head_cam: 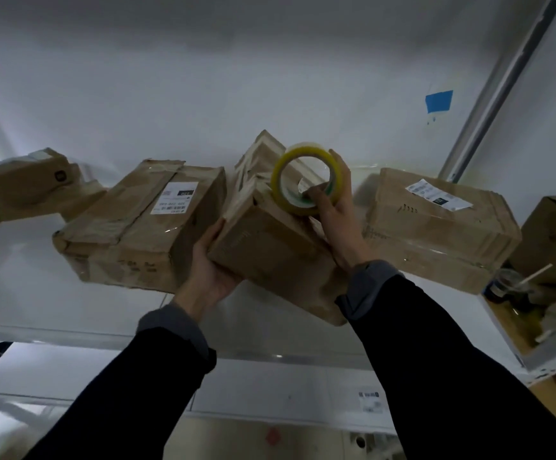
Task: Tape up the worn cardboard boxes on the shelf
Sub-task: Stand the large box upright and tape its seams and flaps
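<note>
While my left hand [215, 270] cups the near left corner of the tilted box [270, 250], fingers curled under its edge, the box could slip or roll off its raised corner if I pull tape hard, since it sits skewed on the shelf [20, 277]. My right hand [331, 214] grips the tape roll [306, 177], thumb through the core, pressed on the box top just ahead of my wrist. Tape could wrinkle over the torn flaps beyond my fingers. One taped-looking box [137, 224] lies just left of my left hand; another box [442, 224] sits right of my right hand.
</note>
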The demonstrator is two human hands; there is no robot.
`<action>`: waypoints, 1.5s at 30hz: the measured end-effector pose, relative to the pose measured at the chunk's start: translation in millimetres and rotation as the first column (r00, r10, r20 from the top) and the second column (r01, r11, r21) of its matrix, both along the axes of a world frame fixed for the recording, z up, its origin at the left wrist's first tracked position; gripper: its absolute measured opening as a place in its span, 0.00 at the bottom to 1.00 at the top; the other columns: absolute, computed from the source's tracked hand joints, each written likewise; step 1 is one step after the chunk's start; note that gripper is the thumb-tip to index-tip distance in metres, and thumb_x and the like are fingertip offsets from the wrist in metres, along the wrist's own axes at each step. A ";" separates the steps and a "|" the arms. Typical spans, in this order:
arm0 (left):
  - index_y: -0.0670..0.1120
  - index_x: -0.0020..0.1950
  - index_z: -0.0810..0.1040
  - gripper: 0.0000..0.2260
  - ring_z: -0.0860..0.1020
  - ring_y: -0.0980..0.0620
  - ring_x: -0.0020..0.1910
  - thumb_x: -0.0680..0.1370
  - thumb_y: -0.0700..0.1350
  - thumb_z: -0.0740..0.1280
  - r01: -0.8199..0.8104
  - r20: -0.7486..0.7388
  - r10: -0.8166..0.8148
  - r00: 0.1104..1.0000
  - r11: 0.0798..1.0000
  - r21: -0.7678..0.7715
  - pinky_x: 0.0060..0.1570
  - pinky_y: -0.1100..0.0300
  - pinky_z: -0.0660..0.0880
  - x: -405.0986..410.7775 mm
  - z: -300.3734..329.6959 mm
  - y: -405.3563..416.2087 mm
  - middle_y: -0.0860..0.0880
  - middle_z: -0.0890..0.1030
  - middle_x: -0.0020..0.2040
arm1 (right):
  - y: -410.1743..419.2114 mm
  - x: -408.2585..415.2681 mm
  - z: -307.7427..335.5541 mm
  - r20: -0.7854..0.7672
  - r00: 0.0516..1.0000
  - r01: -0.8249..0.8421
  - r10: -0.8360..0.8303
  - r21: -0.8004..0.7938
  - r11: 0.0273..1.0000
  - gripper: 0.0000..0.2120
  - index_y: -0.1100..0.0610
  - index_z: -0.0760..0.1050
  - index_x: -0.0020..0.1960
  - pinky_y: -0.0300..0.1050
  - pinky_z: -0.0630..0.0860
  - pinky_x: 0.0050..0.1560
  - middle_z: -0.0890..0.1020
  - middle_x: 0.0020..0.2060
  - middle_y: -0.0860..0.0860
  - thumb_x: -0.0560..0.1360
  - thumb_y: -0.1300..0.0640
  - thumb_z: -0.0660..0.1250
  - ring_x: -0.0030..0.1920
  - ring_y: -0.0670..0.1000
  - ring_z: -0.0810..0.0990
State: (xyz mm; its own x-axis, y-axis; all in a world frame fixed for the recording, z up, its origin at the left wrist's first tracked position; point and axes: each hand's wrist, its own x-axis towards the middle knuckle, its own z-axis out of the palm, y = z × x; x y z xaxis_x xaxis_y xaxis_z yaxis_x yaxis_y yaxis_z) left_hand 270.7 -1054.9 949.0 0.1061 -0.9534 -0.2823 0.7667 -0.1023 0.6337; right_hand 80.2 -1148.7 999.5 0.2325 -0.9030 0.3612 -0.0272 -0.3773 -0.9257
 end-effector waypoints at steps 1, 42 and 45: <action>0.45 0.55 0.86 0.18 0.83 0.46 0.51 0.73 0.56 0.67 -0.024 -0.023 0.024 0.999 1.000 0.014 0.57 0.52 0.77 -3.8 -11.1 0.1 0.44 0.85 0.55 | 3.8 -0.3 -3.0 -0.067 0.998 0.006 -0.007 -0.015 1.000 0.29 0.32 0.56 0.74 0.62 0.74 0.65 0.73 0.68 0.53 0.79 0.49 0.64 0.66 0.55 0.75; 0.41 0.82 0.40 0.52 0.38 0.48 0.81 0.73 0.78 0.49 0.033 0.789 -0.282 -0.546 0.934 0.356 0.78 0.50 0.38 -29.0 -28.3 6.4 0.43 0.39 0.82 | 7.7 -18.2 -66.3 -0.383 0.905 0.211 -0.186 0.024 0.977 0.12 0.67 0.72 0.60 0.23 0.67 0.34 0.78 0.49 0.55 0.80 0.62 0.66 0.40 0.38 0.73; 0.44 0.82 0.40 0.54 0.40 0.48 0.81 0.71 0.80 0.50 0.064 0.838 -0.293 -0.460 0.931 0.361 0.78 0.50 0.42 -45.2 -29.1 -9.9 0.44 0.40 0.83 | 11.4 -17.3 -63.0 -0.424 0.890 0.185 -0.169 -0.002 0.983 0.13 0.69 0.71 0.60 0.22 0.66 0.33 0.76 0.46 0.54 0.80 0.62 0.67 0.37 0.36 0.70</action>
State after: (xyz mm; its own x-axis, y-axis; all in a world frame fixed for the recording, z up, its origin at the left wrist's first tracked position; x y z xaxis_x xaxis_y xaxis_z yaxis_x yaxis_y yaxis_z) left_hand 225.5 -1064.9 919.9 0.1402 -0.9803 -0.1393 -0.9204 -0.1809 0.3466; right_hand 62.9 -1137.3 936.5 0.1899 -0.9544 0.2304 -0.4798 -0.2950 -0.8263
